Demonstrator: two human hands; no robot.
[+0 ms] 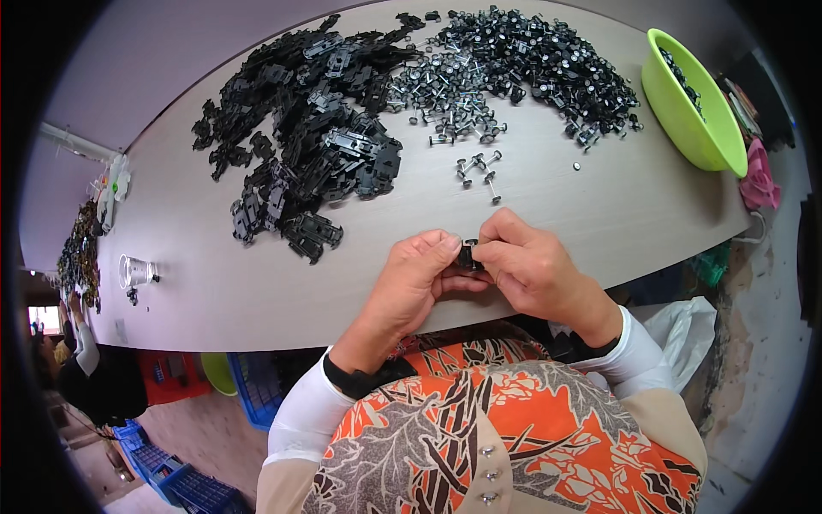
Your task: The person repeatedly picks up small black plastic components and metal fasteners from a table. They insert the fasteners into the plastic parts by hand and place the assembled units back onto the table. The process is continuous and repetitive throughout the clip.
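My left hand is closed on a small black plastic chassis near the table's front edge, thumb on top and fingers beneath. From the other side, my right hand pinches at the same piece; its fingertips hide most of it, and I cannot tell whether they also hold an axle. Just beyond my hands lie a few wheel axles, thin silver rods with black wheels. A heap of black toy car chassis spreads to the left, its nearest pieces left of my left hand.
At the back lies a heap of wheeled axles. A lime-green basin holding dark parts stands at the right edge. A clear cup is at the left, with a farther pile of parts beside a co-worker's arm.
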